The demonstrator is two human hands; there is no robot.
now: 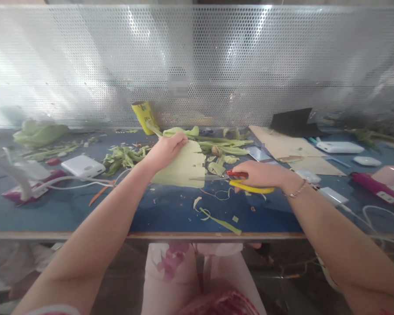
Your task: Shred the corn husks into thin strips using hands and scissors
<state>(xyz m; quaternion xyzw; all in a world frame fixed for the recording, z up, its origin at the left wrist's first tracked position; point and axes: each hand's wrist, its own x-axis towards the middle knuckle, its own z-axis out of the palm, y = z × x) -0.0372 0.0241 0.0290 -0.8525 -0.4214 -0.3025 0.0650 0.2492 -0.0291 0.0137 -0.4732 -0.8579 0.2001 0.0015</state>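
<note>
My left hand [170, 148] is closed on the top of a pale green paper sheet [180, 168], fingers pressed together. Short slits run along the sheet's right edge. In my right hand [261, 173] is a pair of scissors [252, 187] with red and yellow handles. Their blades point left and lie at the sheet's lower right part; I cannot tell how far apart they are. Just behind the sheet lie green paper stems and leaves [226, 144]. Thin paper scraps [221, 221] are scattered on the blue tabletop [174, 214] in front.
A yellow tube [143, 117] leans near the perforated metal panel [210, 57] at the back. To the left are a white box-shaped device [82, 166], cables and crumpled green paper [37, 132]. On the right are cardboard [292, 148], a white power bank [339, 147] and a magenta item [377, 188].
</note>
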